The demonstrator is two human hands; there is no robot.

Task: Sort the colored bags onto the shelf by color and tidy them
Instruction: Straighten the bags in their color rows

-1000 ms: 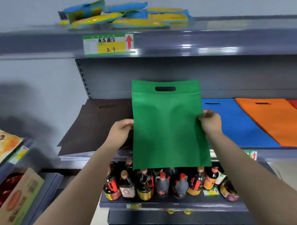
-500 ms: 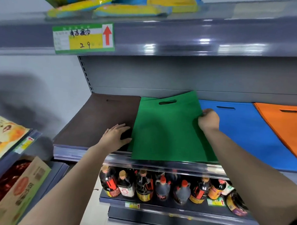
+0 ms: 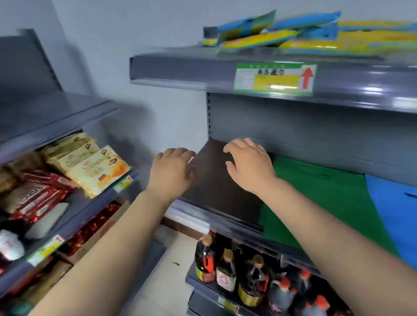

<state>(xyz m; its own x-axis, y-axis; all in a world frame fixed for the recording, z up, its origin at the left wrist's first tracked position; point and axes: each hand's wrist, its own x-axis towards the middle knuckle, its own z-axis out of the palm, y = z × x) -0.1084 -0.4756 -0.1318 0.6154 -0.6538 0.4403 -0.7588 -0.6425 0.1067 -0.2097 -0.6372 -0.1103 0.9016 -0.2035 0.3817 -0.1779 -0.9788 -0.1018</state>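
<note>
A dark brown bag (image 3: 221,194) lies flat at the left end of the grey shelf (image 3: 223,224). To its right lies a green bag (image 3: 320,198), and a blue bag (image 3: 401,214) follows at the frame's right edge. My left hand (image 3: 172,171) is at the brown bag's left edge, fingers bent against it. My right hand (image 3: 249,164) rests on the brown bag's far part with fingers spread. Neither hand touches the green bag.
Yellow and blue packets (image 3: 304,30) lie on the upper shelf above a price tag (image 3: 275,78). Dark sauce bottles (image 3: 250,279) stand on the shelf below. A second rack at left holds snack packs (image 3: 92,167) and red wrappers (image 3: 38,193).
The green bag was laid flat beside the brown one and let go. Both hands moved left onto the brown bag. The view swung left, so the orange bag is out of frame.
</note>
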